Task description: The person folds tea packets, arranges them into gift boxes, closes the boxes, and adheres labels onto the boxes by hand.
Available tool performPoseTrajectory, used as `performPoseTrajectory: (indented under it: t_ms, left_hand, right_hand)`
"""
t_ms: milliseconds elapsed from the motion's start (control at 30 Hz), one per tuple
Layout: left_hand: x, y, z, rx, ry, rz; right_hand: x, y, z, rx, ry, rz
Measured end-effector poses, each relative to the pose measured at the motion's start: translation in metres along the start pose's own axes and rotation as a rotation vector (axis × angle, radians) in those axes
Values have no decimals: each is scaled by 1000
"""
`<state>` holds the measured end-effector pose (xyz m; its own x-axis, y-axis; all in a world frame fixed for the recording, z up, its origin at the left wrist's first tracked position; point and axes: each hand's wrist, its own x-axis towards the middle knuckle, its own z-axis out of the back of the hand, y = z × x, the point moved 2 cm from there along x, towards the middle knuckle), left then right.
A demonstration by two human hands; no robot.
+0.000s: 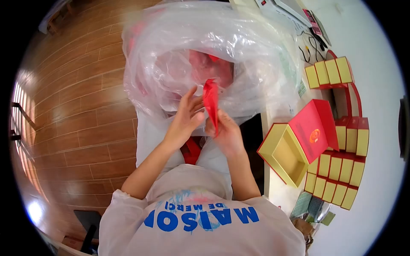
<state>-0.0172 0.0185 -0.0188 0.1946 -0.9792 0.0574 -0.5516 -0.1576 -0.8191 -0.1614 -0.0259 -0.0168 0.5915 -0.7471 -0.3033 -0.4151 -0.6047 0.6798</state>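
Observation:
My right hand [227, 131] grips the lower part of a thin, shiny red packet [210, 101], held upright and seen nearly edge-on. Just left of it, my left hand [184, 119] has its fingers apart, and I see nothing in it. Whether its fingertips touch the packet I cannot tell. Beyond both hands lies a large clear plastic bag [166, 70] with its mouth spread wide. Red and pink things [209, 68] show inside the bag, partly hidden by the crumpled film.
On the white table at right stands an open red box [284, 149] with a yellow inside and raised lid. Several yellow-and-red boxes [335, 170] are stacked beyond it, with more boxes [329, 72] farther up. Black cables [315, 45] lie near a white device [285, 12].

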Motion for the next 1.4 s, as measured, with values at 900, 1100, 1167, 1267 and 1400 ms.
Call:
performPoseTrajectory:
  t_ms: [900, 1100, 1167, 1267, 1400]
  left_hand:
    - [-29, -9, -16, 669, 17, 179]
    - [-29, -6, -18, 762, 1, 116]
    - [-29, -6, -17, 782, -13, 84]
    - [-29, -11, -15, 631, -48, 125]
    - [-28, -21, -15, 802, 33, 51]
  right_hand:
    - [-11, 36, -35, -1406, 150, 970]
    - [-14, 27, -45, -1436, -10, 1084]
    - [-14, 21, -44, -1404, -74, 1063]
    - [-13, 24, -41, -1288, 42, 982]
    - [-16, 31, -42, -1288, 85, 939]
